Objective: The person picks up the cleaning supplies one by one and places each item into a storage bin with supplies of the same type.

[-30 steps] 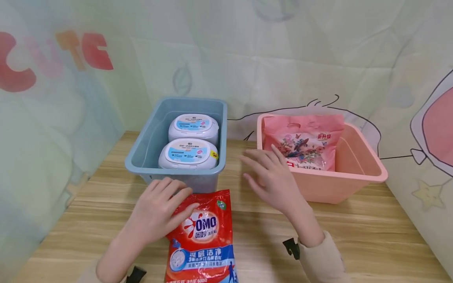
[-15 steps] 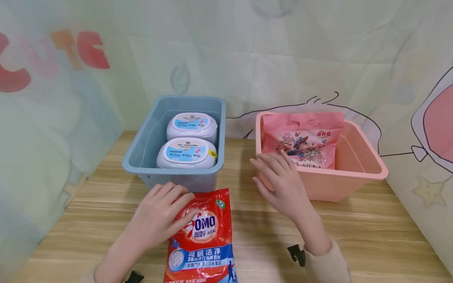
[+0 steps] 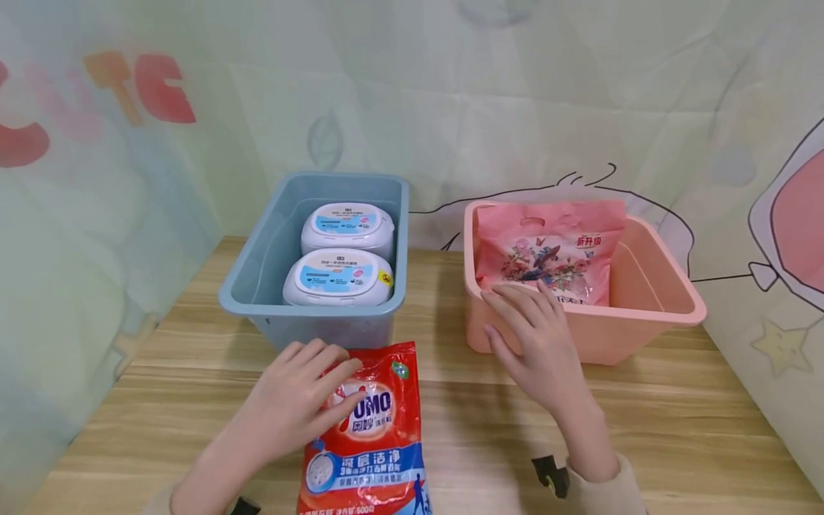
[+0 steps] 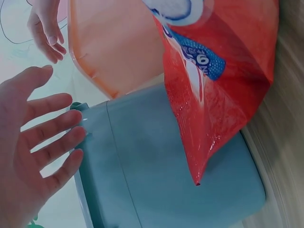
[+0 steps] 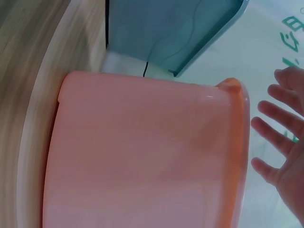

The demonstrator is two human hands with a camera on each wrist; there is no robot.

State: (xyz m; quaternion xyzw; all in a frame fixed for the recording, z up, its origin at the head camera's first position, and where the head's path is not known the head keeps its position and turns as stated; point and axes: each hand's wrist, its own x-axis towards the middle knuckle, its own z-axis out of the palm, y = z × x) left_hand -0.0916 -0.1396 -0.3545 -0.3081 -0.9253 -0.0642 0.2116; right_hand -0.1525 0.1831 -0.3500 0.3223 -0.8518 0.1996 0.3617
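Note:
A red OMO laundry powder bag (image 3: pixel 386 443) lies at the front of the table, just before the blue bin (image 3: pixel 322 325). My left hand (image 3: pixel 302 393) hovers over the bag's upper left part, and in the left wrist view its fingers (image 4: pixel 52 128) spread apart with nothing held. Two white lidded boxes (image 3: pixel 341 279) with blue labels sit in the blue bin. Over the front left rim of the pink bin (image 3: pixel 618 336) is my right hand (image 3: pixel 537 340), fingers loosely bent and holding nothing. Inside that bin a pink floral bag (image 3: pixel 547 250) leans upright at the left.
The wooden table (image 3: pixel 682 429) runs under both bins, with a gap of bare wood between them. A printed cloth backdrop (image 3: pixel 438 107) hangs close behind and at both sides.
My right hand has moved right along the front of the pink bin. My left hand has shifted slightly right and down over the red bag. Bins and bags stay put.

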